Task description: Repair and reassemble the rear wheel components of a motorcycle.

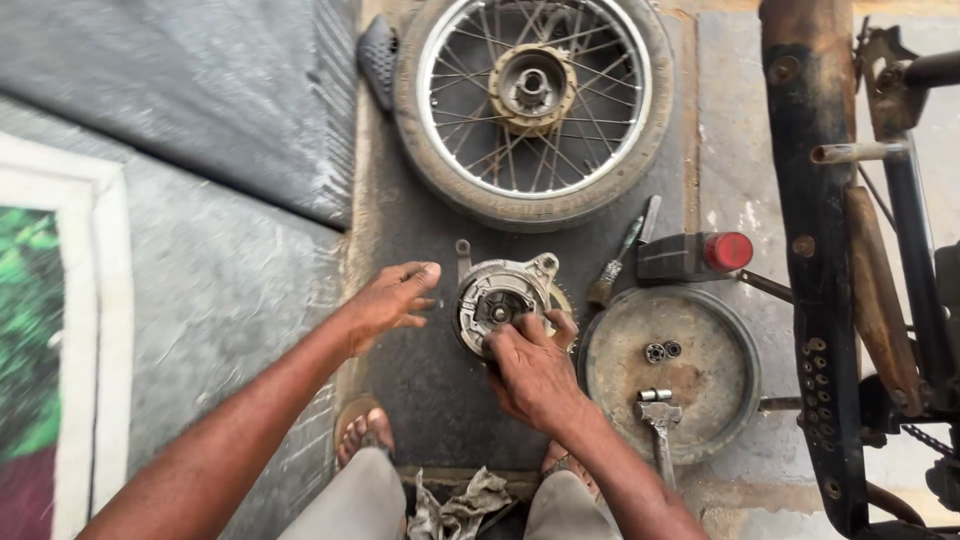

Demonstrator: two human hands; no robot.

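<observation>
Nearest the camera, a crumpled grey rag [462,505] lies on the floor between the person's knees, with a sandalled foot [362,432] just to its left. Next out, the right hand [533,368] rests on the near edge of the round brake plate [500,300], which sits on the dark mat [420,380] directly in front of the person; its fingers [520,335] are curled together over the plate's rim, and whether they pinch a small part at the centre cannot be told. The left hand [395,296] hovers just left of the plate, not touching it, fingers loosely spread and holding nothing. Risk noted: with only one hand bearing on it, the plate could tip or slide on the mat if pressed off-centre, and fingertips lie close to its inner hardware, where a sprung part might nip them. Just right of the plate, a shallow metal pan [700,400] holds two small bearings [663,351] and the head of a hammer [658,420] whose handle overhangs the near rim; a knock from the right forearm could upset it and scatter the bearings. Beyond, a screwdriver [622,255] and a black lamp unit with red lens [695,255] lie near the pan. Farthest, a spoked wheel [532,105] lies flat, well apart from the hands, and the rusty motorcycle frame [815,250] stands at right; grit from the floor could foul open parts.
</observation>
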